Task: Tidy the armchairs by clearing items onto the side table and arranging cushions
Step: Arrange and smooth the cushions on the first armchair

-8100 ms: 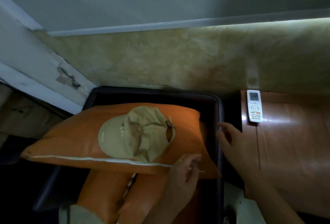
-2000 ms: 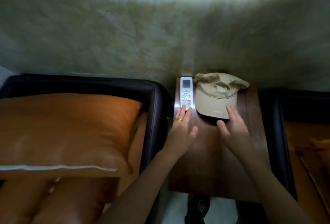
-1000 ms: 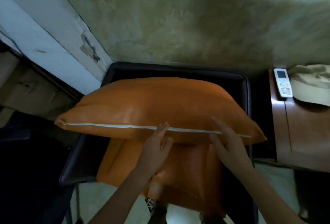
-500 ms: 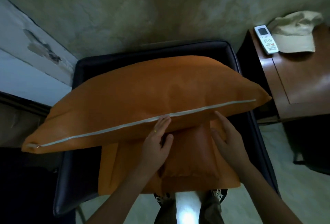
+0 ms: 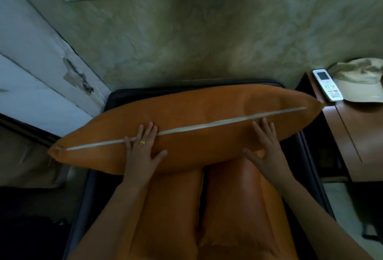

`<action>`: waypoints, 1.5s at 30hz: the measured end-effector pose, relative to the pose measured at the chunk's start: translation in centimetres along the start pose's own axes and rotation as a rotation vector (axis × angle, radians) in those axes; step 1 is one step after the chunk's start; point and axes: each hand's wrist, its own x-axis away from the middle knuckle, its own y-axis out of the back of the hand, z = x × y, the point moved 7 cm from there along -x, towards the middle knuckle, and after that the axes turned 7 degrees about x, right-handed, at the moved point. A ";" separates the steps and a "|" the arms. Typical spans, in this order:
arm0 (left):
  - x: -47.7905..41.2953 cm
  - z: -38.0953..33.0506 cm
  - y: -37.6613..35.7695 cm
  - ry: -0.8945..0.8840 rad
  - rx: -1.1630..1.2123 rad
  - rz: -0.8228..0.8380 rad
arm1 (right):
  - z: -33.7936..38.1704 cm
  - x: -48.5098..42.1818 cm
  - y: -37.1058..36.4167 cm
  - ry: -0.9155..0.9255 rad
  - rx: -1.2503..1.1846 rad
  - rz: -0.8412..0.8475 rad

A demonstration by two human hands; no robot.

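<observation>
A large orange cushion (image 5: 196, 112) with a white zip along its front edge lies across the back of the dark armchair (image 5: 97, 179). My left hand (image 5: 143, 148) rests flat on the zip edge, fingers spread, a ring on one finger. My right hand (image 5: 267, 148) lies flat on the cushion's right part, fingers apart. Below the hands lies the orange seat cushion (image 5: 234, 208), creased down its middle. On the wooden side table (image 5: 356, 139) at the right lie a white remote (image 5: 328, 87) and a beige cap (image 5: 360, 81).
A mottled greenish wall (image 5: 207, 38) stands directly behind the armchair. A white peeling door frame (image 5: 41, 69) runs down the left. Pale floor (image 5: 344, 214) shows between the chair and the side table, and the lower left is dark.
My hands have moved apart along the cushion's zip edge and now lie flat on it. The cushion sits further back and more on edge. The view has tilted up towards the wall.
</observation>
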 end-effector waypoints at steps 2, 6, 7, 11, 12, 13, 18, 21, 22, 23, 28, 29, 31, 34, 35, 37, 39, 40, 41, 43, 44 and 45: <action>-2.8 0.3 0.3 -0.016 0.044 0.032 | 0.7 -2.5 -0.2 -0.018 0.013 -0.002; -7.0 1.2 -0.2 -0.002 0.104 0.090 | 1.8 -6.7 -1.3 0.032 0.101 0.015; -7.7 1.6 -0.3 0.010 0.102 0.093 | 2.0 -7.7 -1.6 0.050 0.122 0.021; -10.4 2.7 -0.7 0.028 0.088 0.104 | 3.0 -11.1 -2.2 0.097 0.174 0.020; -11.0 2.8 -0.6 0.023 0.097 0.103 | 3.1 -11.7 -1.8 0.109 0.183 -0.015; -11.5 3.2 -0.2 0.022 0.118 0.076 | 3.1 -12.1 -1.1 0.133 0.205 -0.070; -8.4 12.4 5.9 0.310 0.267 -0.449 | 0.8 -13.9 4.8 0.091 0.190 -0.488; -5.6 18.6 7.4 0.512 0.599 -0.607 | -2.9 -16.6 7.4 -0.045 0.074 -0.558; -5.5 19.6 7.2 0.524 0.735 -0.601 | -4.0 -17.4 7.6 -0.080 -0.005 -0.552; -5.8 20.2 7.0 0.522 0.833 -0.584 | -5.0 -17.9 7.6 -0.120 -0.123 -0.534; -8.0 23.4 5.9 0.549 0.934 -0.581 | -6.3 -19.9 5.6 -0.158 -0.394 -0.458; -8.6 23.9 5.9 0.548 0.926 -0.606 | -6.0 -20.4 5.7 -0.148 -0.366 -0.458; -9.7 24.5 6.1 0.539 0.866 -0.631 | -4.9 -20.9 5.9 -0.108 -0.286 -0.427; -11.0 24.8 6.3 0.511 0.756 -0.598 | -2.8 -21.2 6.6 -0.047 -0.119 -0.390; -11.4 24.6 6.4 0.487 0.734 -0.575 | -2.2 -21.2 6.9 -0.042 -0.052 -0.395; -12.2 23.8 6.8 0.417 0.692 -0.527 | -1.4 -21.0 7.6 -0.052 0.075 -0.432; -12.9 23.0 7.7 0.369 0.619 -0.500 | -0.3 -20.7 8.5 -0.057 0.160 -0.470; -13.4 22.7 8.3 0.358 0.583 -0.496 | 0.0 -20.6 9.1 -0.069 0.172 -0.488; -13.7 22.3 8.9 0.349 0.563 -0.492 | 0.2 -20.5 9.7 -0.090 0.176 -0.507; -14.8 21.1 10.0 0.323 0.569 -0.470 | -0.2 -20.7 10.9 -0.141 0.189 -0.529; -15.7 20.6 10.4 0.307 0.570 -0.446 | -0.5 -21.2 11.3 -0.172 0.196 -0.514; -16.9 19.9 10.5 0.299 0.558 -0.398 | -1.0 -21.8 11.3 -0.223 0.204 -0.472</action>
